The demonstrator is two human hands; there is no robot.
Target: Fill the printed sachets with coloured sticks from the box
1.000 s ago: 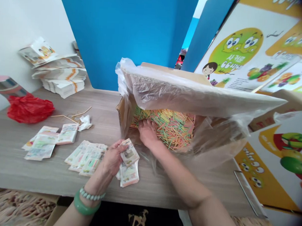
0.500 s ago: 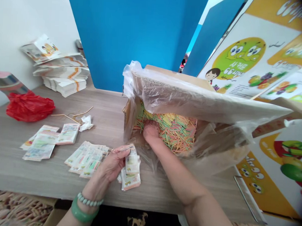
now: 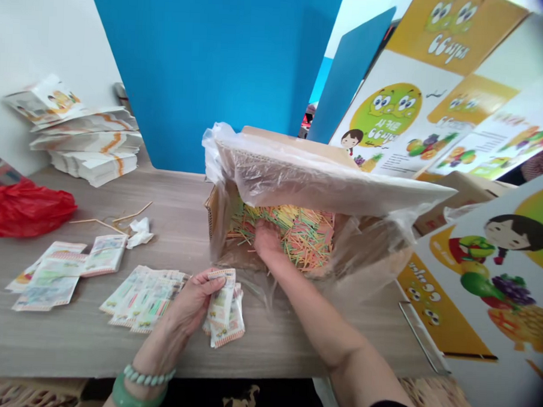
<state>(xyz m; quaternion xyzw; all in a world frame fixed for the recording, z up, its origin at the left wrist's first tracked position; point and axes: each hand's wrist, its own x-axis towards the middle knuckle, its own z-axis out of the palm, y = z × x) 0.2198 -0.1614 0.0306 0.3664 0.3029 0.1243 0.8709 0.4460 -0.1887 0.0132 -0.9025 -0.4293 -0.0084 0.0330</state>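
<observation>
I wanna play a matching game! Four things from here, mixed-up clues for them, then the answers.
Things:
1. Bare left hand
2. Bare right hand
3. Crumpled red plastic bag
4. Tall flat blue panel

Clues:
A. Behind the open, plastic-lined brown cardboard box
B. Holding a white printed packet
C. At the picture's far left edge
D. Among thin pastel sticks inside the box

Pairs: 1-B; 2-D; 3-C; 4-A
</observation>
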